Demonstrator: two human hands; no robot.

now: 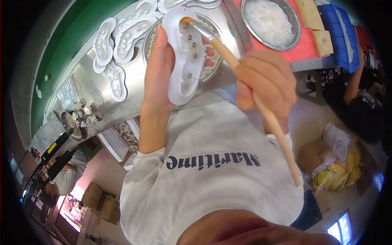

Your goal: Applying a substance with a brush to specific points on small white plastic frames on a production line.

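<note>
My left hand [157, 69] holds up a white plastic piece shaped like a shoe sole [175, 61], its fingers behind it and the thumb along its left edge. Several round metal studs sit in a row in its recess. My right hand [267, 77] is closed around the wooden handle of a brush [224, 52]. The brush's orange-brown bristles reach the recess at the far end of the piece and seem to touch it. Behind the piece, partly hidden, stands a round metal dish [220, 65] with small whitish bits in it.
More sole-shaped pieces [116, 79] lie on the metal table [136, 87] at the left. A metal bowl [297, 30] of whitish, jelly-like stuff stands on a red surface [298, 57] at the right, beside wooden blocks [323, 43] and a blue tray [349, 61]. Other people are at both sides.
</note>
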